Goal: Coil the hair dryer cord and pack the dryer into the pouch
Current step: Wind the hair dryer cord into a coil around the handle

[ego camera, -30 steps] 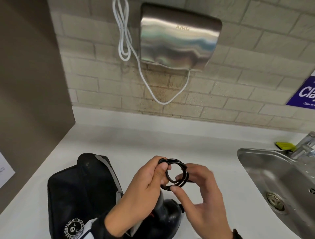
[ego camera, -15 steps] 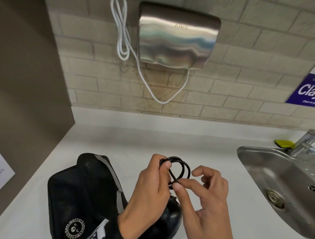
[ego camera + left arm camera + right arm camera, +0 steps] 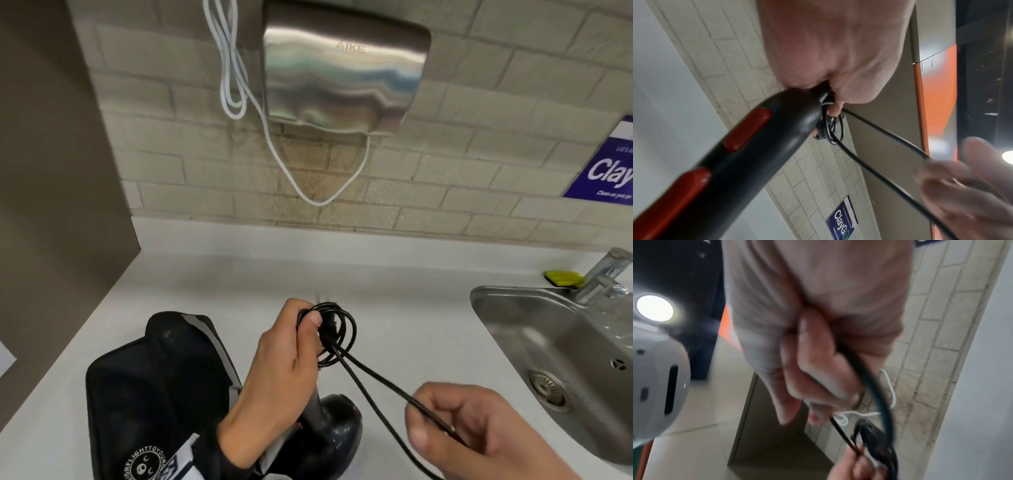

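Several loops of black cord [image 3: 337, 334] sit pinched in the left hand [image 3: 281, 373]; the right hand [image 3: 479, 431], blurred, seemingly curls round two strands. Below hangs the hair dryer [image 3: 329, 428], beside the black pouch [image 3: 154, 394] at the near left.

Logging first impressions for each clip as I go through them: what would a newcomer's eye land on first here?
Front and centre, the left hand grips a small coil of thin black cord above the white counter, while the right hand pinches a strand drawn out toward the lower right. Below them lie the glossy black hair dryer and, to its left, the black fabric pouch. High on the brick wall hangs a shiny steel hand dryer.
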